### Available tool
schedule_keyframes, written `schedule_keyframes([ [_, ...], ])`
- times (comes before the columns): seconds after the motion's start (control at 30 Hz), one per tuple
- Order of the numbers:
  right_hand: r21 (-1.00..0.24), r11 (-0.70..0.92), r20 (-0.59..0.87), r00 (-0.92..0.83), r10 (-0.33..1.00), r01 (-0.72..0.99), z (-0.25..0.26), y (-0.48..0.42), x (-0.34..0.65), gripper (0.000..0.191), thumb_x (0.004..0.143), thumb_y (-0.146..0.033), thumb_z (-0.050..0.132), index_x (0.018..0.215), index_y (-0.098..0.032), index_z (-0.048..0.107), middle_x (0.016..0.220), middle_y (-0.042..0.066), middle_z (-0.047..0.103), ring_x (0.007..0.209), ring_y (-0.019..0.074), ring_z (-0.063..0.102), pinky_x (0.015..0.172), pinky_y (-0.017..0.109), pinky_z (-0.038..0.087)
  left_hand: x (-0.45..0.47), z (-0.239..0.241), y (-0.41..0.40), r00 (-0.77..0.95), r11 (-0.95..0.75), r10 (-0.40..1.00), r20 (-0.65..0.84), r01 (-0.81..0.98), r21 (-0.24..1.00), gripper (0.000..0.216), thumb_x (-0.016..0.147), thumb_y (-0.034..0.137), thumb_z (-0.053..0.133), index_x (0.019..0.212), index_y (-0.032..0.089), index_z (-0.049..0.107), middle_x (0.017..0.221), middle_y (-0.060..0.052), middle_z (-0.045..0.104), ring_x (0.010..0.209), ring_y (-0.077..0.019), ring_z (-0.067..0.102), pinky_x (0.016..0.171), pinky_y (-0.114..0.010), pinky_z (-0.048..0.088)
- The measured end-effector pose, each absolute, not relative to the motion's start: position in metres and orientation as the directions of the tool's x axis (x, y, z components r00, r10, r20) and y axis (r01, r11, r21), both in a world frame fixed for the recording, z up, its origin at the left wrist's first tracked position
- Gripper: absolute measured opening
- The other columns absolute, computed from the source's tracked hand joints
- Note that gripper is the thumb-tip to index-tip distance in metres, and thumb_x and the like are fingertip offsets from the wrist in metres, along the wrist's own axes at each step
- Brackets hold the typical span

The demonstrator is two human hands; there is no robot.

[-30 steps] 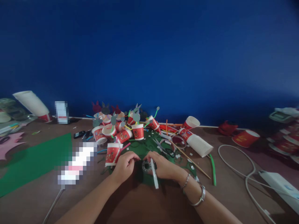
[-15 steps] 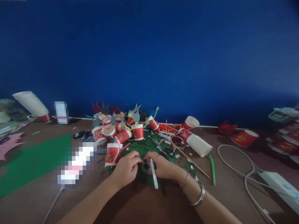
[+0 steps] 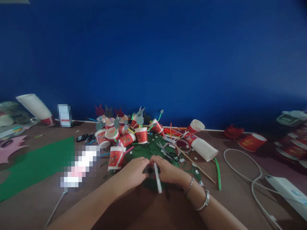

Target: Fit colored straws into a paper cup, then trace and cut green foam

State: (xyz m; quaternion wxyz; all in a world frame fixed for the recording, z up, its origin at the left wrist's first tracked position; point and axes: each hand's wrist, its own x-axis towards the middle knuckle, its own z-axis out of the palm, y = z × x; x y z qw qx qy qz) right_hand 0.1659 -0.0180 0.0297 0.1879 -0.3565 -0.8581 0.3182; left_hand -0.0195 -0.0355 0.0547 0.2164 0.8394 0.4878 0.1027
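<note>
My right hand (image 3: pixel 166 169) is closed around a white marker pen (image 3: pixel 157 180), whose light end points down toward me. Between both hands is a dark grey round piece (image 3: pixel 151 172) with small marks around its rim; its far edge is covered by fingers. My left hand (image 3: pixel 134 172) grips the left side of this piece, thumb at the near side and fingers curled over the top. A red-and-white paper cup (image 3: pixel 116 158) stands just left of my left hand. Scissors (image 3: pixel 170 153) lie beyond my right hand on dark green paper scraps (image 3: pixel 155 147).
Several paper cups (image 3: pixel 141 135) with straws and paper shapes crowd the back. A cup stack (image 3: pixel 203 148), sticks (image 3: pixel 199 167) and a green straw (image 3: pixel 217 174) lie right, near a white cable (image 3: pixel 251 182) and power strip (image 3: pixel 287 191). Green sheet (image 3: pixel 52 156) lies left.
My left hand has moved in to the right and closed on the round piece, its fingertips now nearly meeting my right hand. The right hand and the marker pen have barely moved.
</note>
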Motion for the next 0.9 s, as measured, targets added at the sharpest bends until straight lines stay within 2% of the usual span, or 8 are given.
schedule_keyframes([
  [0.1,-0.684,0.541,0.098,-0.673,0.733,0.489,0.027,-0.017,0.166,0.032,0.065,-0.016,0.069,0.087,-0.020,0.046,0.085,0.000,0.051,0.079,0.0160,0.049,0.069,0.025,0.039,-0.017,0.058,-0.033,0.573,-0.478,0.817,-0.064,0.735,0.481,0.006,0.071,0.021,0.063,0.076,0.019,0.063,0.074,-0.003,0.063,0.071,-0.0197,0.060,0.062,-0.026,0.039],
  [0.27,-0.693,0.516,0.085,-0.653,0.752,0.504,0.025,-0.017,0.166,0.035,0.063,-0.018,0.070,0.088,-0.021,0.045,0.086,0.000,0.052,0.075,0.0148,0.048,0.066,0.025,0.038,-0.014,0.050,-0.029,0.556,-0.437,0.826,-0.094,0.736,0.517,0.013,0.069,0.028,0.066,0.077,0.018,0.066,0.073,-0.004,0.065,0.068,-0.0203,0.060,0.055,-0.025,0.036],
  [0.43,-0.709,0.508,0.098,-0.646,0.757,0.488,0.028,-0.017,0.166,0.035,0.065,-0.022,0.071,0.087,-0.020,0.045,0.083,-0.001,0.053,0.073,0.0144,0.049,0.064,0.025,0.038,-0.012,0.046,-0.024,0.547,-0.405,0.826,-0.136,0.743,0.533,0.010,0.068,0.024,0.064,0.076,0.018,0.066,0.068,-0.002,0.065,0.064,-0.0181,0.060,0.052,-0.023,0.034],
  [0.6,-0.734,0.447,0.052,-0.615,0.787,0.511,0.031,-0.018,0.166,0.037,0.064,-0.025,0.072,0.087,-0.020,0.044,0.078,-0.002,0.055,0.069,0.0134,0.050,0.059,0.023,0.037,-0.011,0.051,-0.019,0.555,-0.385,0.813,-0.177,0.740,0.552,0.014,0.064,0.023,0.067,0.077,0.018,0.067,0.066,-0.001,0.066,0.064,-0.0190,0.061,0.048,-0.022,0.032],
  [0.9,-0.736,0.420,0.025,-0.598,0.801,0.532,0.037,-0.019,0.166,0.038,0.063,-0.028,0.072,0.087,-0.021,0.044,0.078,-0.002,0.057,0.068,0.0134,0.052,0.058,0.023,0.037,-0.011,0.063,-0.015,0.599,-0.353,0.773,-0.211,0.681,0.641,0.023,0.060,0.018,0.070,0.082,0.020,0.070,0.069,0.001,0.069,0.062,-0.0163,0.060,0.051,-0.021,0.035],
])
